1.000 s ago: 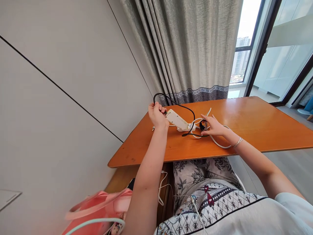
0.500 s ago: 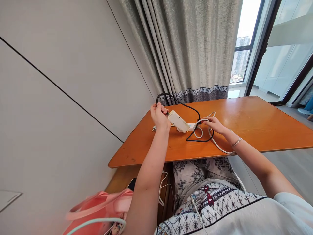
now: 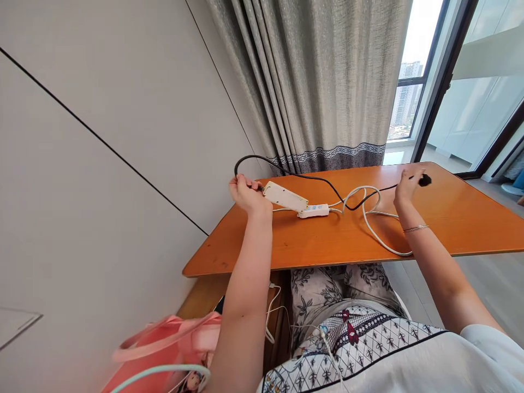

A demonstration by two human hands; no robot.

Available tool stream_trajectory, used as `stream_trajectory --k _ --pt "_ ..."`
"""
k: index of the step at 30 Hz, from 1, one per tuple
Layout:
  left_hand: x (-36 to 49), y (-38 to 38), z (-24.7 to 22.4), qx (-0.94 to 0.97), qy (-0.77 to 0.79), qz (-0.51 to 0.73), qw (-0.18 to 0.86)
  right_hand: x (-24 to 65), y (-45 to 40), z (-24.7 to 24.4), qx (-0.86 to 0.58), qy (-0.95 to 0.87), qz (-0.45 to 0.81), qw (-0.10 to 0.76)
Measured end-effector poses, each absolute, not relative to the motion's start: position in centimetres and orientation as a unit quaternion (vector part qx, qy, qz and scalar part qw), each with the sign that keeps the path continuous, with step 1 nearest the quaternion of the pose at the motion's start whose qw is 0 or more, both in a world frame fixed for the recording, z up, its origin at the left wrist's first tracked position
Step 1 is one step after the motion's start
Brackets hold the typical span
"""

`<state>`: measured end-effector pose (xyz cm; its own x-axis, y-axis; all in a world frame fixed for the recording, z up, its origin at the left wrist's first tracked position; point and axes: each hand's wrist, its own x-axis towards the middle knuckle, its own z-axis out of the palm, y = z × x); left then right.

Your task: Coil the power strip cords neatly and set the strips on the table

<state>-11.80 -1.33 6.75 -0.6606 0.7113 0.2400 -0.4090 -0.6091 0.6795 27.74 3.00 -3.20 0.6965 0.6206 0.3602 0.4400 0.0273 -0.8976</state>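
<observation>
My left hand (image 3: pixel 249 195) is closed on the end of a cream power strip (image 3: pixel 285 196) where its black cable (image 3: pixel 303 176) comes out. The strip is tilted, its far end over a smaller white power strip (image 3: pixel 314 211) lying on the table. From my left hand the black cable loops up and runs right across the table to my right hand (image 3: pixel 406 188), which is raised and closed around it near the black plug (image 3: pixel 426 180). A loose white cable (image 3: pixel 374 229) lies in loops between my hands, crossed by the black one.
The orange-brown wooden table (image 3: pixel 327 245) stands against a grey wall panel (image 3: pixel 102 191), with a curtain (image 3: pixel 327 82) behind. A pink bag (image 3: pixel 164 349) sits at lower left. A thin white cord (image 3: pixel 270 316) hangs below the table edge.
My right hand has moved right, pulling the black cable out of the white loops and straighter. My left hand has shifted left with the cream power strip, showing more of the white strip.
</observation>
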Motion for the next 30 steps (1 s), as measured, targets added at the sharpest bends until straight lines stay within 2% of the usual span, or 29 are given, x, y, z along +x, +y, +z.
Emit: stream_trajectory --k 4,7,9,13,16,20,22,26,30 --pt "-13.0 -1.4 7.8 0.140 0.259 0.918 0.265 32.7 3.1 -4.5 -0.759 -0.320 0.057 0.565" --pt "-13.0 -1.9 8.2 0.151 0.259 0.918 0.261 34.3 2.9 -5.4 -0.770 -0.322 0.098 0.542" --pt "-12.4 -2.4 8.3 0.185 0.261 0.908 0.269 34.2 2.8 -5.7 -0.774 -0.382 0.112 0.492" --pt "-10.5 -3.6 8.4 0.273 0.251 0.872 0.318 32.9 2.7 -5.6 -0.763 -0.518 0.128 0.365" --pt "-9.3 -4.6 8.5 0.323 0.257 0.826 0.384 31.6 2.2 -4.6 -0.767 -0.542 0.153 0.307" --pt "-7.8 -6.0 8.8 0.372 0.274 0.751 0.472 28.4 0.2 -1.6 -0.783 -0.575 0.068 0.227" --pt "-6.9 -6.8 9.0 0.404 0.280 0.712 0.501 25.7 -1.2 0.1 -0.709 -0.642 0.066 0.284" --pt "-4.8 -8.3 9.2 0.457 0.270 0.647 0.548 19.8 -3.3 1.7 -0.460 -0.757 0.203 0.418" --pt "-3.5 -8.5 8.7 0.456 0.244 0.641 0.568 15.9 -3.8 0.4 -0.394 -0.808 0.179 0.400"
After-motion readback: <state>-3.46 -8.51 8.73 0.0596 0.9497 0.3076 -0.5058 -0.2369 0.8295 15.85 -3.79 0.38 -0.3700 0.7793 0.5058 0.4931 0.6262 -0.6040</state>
